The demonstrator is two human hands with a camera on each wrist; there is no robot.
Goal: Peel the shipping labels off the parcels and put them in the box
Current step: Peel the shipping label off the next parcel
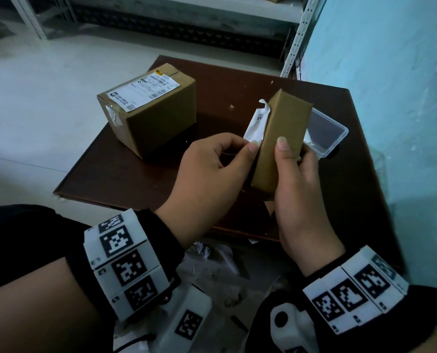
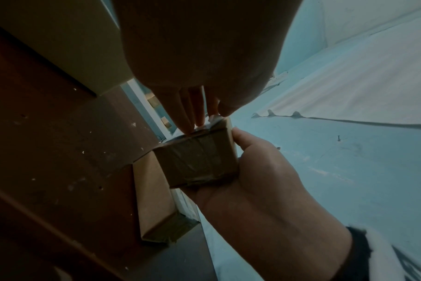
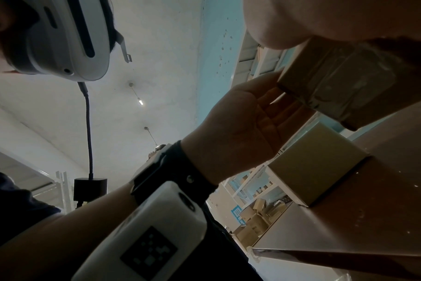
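My right hand [image 1: 301,189] grips a small narrow cardboard parcel [image 1: 281,138] upright above the table, thumb on its near face. A white shipping label [image 1: 256,121] stands partly peeled off the parcel's left side. My left hand [image 1: 217,164] pinches that label at its lower edge, between thumb and fingers. In the left wrist view, my left hand's fingers [image 2: 190,112] meet the label at the top of the small parcel [image 2: 197,161]. A larger parcel [image 1: 148,110] sits on the table at the left, its label [image 1: 143,90] flat on top. A clear plastic box [image 1: 327,128] lies open behind the small parcel.
The brown table [image 1: 135,179] carries small paper scraps. A light blue wall [image 1: 390,98] rises close on the right. Metal shelving [image 1: 299,34] stands behind the table. Crumpled wrapping [image 1: 212,263] lies on the floor by my wrists.
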